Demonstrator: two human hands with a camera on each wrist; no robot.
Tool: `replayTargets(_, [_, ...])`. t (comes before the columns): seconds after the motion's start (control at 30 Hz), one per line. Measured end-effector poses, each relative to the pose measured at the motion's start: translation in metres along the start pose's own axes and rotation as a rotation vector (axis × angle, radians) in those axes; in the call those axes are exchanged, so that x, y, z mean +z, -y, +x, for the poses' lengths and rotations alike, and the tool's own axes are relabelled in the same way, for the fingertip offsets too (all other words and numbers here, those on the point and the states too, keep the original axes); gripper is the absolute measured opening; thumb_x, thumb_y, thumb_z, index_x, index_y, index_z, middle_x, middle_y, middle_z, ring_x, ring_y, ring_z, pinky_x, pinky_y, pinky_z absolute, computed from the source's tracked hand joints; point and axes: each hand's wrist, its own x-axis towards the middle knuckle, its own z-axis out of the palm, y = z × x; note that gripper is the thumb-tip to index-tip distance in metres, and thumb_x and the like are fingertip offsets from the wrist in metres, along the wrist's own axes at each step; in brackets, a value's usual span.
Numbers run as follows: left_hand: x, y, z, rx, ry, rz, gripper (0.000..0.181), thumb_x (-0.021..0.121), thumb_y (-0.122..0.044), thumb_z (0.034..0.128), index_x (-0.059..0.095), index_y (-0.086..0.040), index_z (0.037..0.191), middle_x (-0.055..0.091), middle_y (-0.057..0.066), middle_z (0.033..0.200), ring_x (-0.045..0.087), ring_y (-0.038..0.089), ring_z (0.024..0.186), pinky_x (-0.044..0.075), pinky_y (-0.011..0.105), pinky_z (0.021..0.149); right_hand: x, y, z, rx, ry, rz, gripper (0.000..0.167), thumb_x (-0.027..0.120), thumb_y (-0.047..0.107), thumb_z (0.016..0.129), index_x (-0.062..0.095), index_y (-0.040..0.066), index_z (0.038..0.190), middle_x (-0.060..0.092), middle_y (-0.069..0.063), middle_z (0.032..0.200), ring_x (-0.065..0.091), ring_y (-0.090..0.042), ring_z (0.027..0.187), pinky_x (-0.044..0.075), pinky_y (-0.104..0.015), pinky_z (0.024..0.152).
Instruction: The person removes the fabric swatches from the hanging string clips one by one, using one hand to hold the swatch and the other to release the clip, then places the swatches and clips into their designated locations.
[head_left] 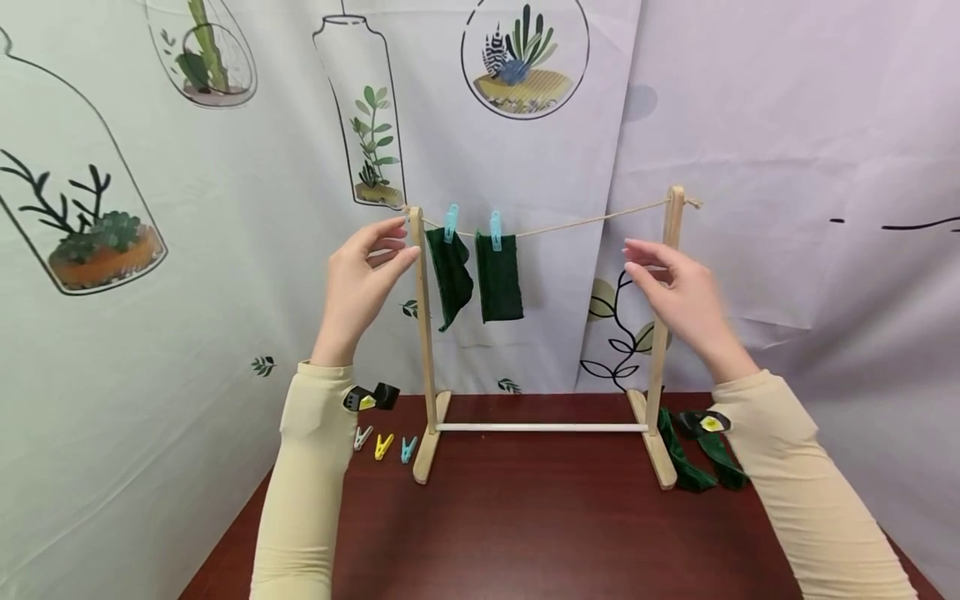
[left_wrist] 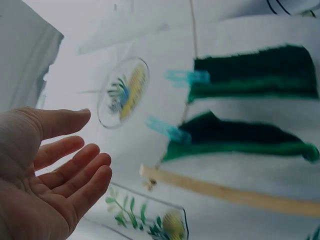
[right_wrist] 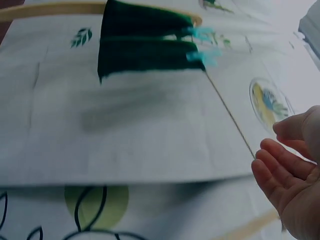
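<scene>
A small wooden drying rack has a string (head_left: 577,224) tied between its left post (head_left: 424,325) and right post (head_left: 658,354). Two dark green cloths hang near the left end: a folded-looking one (head_left: 453,279) under one light blue clothespin (head_left: 451,225), and a flatter one (head_left: 500,283) under another clothespin (head_left: 496,232). My left hand (head_left: 362,283) is raised beside the left post, fingers loosely bent and holding nothing. Near the right post hovers my right hand (head_left: 686,292), also without anything between thumb and fingers. In the right wrist view, its fingertips (right_wrist: 260,162) overlap the string; contact is unclear.
On the dark red table (head_left: 555,525), left of the rack, lie a whitish clothespin (head_left: 362,437), a yellow one (head_left: 383,447) and a blue one (head_left: 408,450). Green cloth pieces (head_left: 686,467) lie by the right foot (head_left: 654,446). A white bar (head_left: 540,427) joins the feet. Printed fabric hangs behind.
</scene>
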Motion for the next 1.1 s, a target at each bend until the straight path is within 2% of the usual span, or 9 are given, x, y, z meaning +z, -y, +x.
replayTargets(0.1, [0.006, -0.008, 0.001, 0.035, 0.008, -0.052, 0.044, 0.076, -0.021, 0.0932, 0.065, -0.007, 0.134, 0.067, 0.01, 0.123, 0.064, 0.022, 0.111, 0.052, 0.039, 0.099, 0.012, 0.005, 0.002, -0.015, 0.023, 0.015, 0.035, 0.062, 0.018, 0.102, 0.064, 0.007, 0.135, 0.069, -0.013, 0.123, 0.066, -0.024, 0.107, 0.047, -0.011, 0.087])
replayTargets(0.2, [0.011, -0.014, 0.002, 0.058, 0.019, -0.08, 0.044, 0.076, -0.019, 0.0929, 0.065, -0.007, 0.134, 0.067, 0.01, 0.123, 0.064, 0.021, 0.111, 0.051, 0.038, 0.1, 0.021, 0.007, 0.005, -0.026, 0.035, 0.026, 0.034, 0.061, 0.018, 0.102, 0.064, 0.006, 0.135, 0.069, -0.012, 0.123, 0.065, -0.023, 0.106, 0.047, -0.012, 0.086])
replayTargets(0.33, [0.02, -0.018, 0.006, 0.054, 0.046, -0.091, 0.044, 0.076, -0.018, 0.0928, 0.065, -0.008, 0.134, 0.067, 0.011, 0.124, 0.064, 0.022, 0.112, 0.051, 0.037, 0.1, 0.032, 0.006, 0.009, -0.028, 0.056, 0.041, 0.034, 0.06, 0.019, 0.103, 0.064, 0.005, 0.134, 0.069, -0.011, 0.124, 0.065, -0.023, 0.105, 0.048, -0.015, 0.084])
replayTargets(0.57, [0.038, -0.021, 0.018, 0.048, 0.095, -0.077, 0.044, 0.074, -0.023, 0.0943, 0.065, -0.006, 0.134, 0.067, 0.014, 0.121, 0.064, 0.019, 0.113, 0.052, 0.033, 0.098, 0.059, 0.004, 0.02, 0.007, 0.108, 0.07, 0.034, 0.06, 0.018, 0.103, 0.064, 0.004, 0.133, 0.069, -0.011, 0.124, 0.064, -0.024, 0.112, 0.052, -0.039, 0.094])
replayTargets(0.67, [0.046, -0.022, 0.024, 0.036, 0.105, -0.072, 0.044, 0.074, -0.024, 0.0948, 0.064, -0.008, 0.135, 0.067, 0.012, 0.125, 0.064, 0.019, 0.115, 0.052, 0.032, 0.098, 0.071, 0.004, 0.024, 0.016, 0.136, 0.072, 0.034, 0.06, 0.018, 0.103, 0.064, 0.003, 0.133, 0.069, -0.012, 0.125, 0.064, -0.025, 0.113, 0.052, -0.043, 0.095])
replayTargets(0.83, [0.058, -0.024, 0.033, -0.019, 0.133, -0.093, 0.047, 0.073, -0.026, 0.0951, 0.062, -0.009, 0.137, 0.062, 0.006, 0.136, 0.061, 0.016, 0.121, 0.05, 0.03, 0.1, 0.082, 0.002, 0.025, 0.055, 0.167, 0.08, 0.034, 0.061, 0.018, 0.103, 0.064, 0.003, 0.133, 0.068, -0.012, 0.127, 0.063, -0.026, 0.114, 0.051, -0.044, 0.096])
replayTargets(1.1, [0.076, -0.027, 0.051, -0.079, 0.177, -0.154, 0.049, 0.073, -0.025, 0.0952, 0.06, -0.006, 0.139, 0.06, 0.011, 0.139, 0.059, 0.018, 0.124, 0.048, 0.026, 0.102, 0.092, -0.005, 0.028, 0.134, 0.212, 0.103, 0.037, 0.06, 0.022, 0.104, 0.062, 0.003, 0.136, 0.066, -0.013, 0.13, 0.062, -0.029, 0.118, 0.05, -0.046, 0.099])
